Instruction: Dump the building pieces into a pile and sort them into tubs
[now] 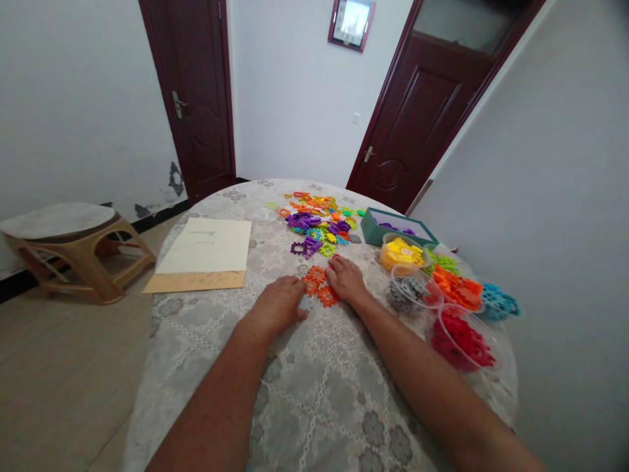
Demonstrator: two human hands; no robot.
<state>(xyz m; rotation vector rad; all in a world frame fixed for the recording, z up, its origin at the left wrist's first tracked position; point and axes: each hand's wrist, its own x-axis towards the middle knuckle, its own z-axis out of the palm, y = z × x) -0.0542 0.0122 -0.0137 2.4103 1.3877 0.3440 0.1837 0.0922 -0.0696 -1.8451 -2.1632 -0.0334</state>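
Orange pieces lay flat on the table, between the hands. Left hand: thumb spread from fingers, beside the left edge. Right hand: fingers bent at the right edge; grip could not be told. Judged best: one side steadied, notches aligned before pressing.

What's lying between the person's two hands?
In the head view, orange toothed pieces lie on the patterned tablecloth between the left hand and right hand.

Plastic orange pieces, matt paper sheet
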